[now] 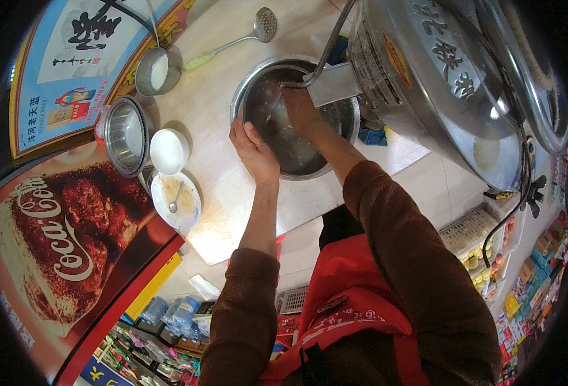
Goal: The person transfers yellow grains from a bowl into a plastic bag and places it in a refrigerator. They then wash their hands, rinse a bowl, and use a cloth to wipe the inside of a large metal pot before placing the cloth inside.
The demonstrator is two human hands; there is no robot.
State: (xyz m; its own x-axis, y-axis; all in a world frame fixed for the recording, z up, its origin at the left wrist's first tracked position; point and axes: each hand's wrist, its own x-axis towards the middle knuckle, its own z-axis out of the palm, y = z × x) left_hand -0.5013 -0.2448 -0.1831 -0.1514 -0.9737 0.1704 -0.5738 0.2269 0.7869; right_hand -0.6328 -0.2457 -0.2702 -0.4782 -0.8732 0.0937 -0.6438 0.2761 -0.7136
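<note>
A wide stainless steel basin [236, 99] stands on the worktop, holding a murky, dark-looking liquid [291, 157]. My left hand [256, 150] grips its near left rim, with the thumb towards the inside. Down in the basin is my right hand [299, 107]; its fingers are hidden, so I cannot tell if they hold anything. Just above that hand, a bent metal tube [323, 62] and a flat metal chute [336, 84] reach over the basin from a large stainless steel machine [424, 91].
A perforated skimmer [265, 25] lies at the back. Along the left stand a metal ladle [141, 72], stacked metal bowls [111, 118], a white bowl [170, 152] and a soiled plate [160, 210] with a spoon [174, 203]. A printed panel [66, 227] borders the worktop [221, 212].
</note>
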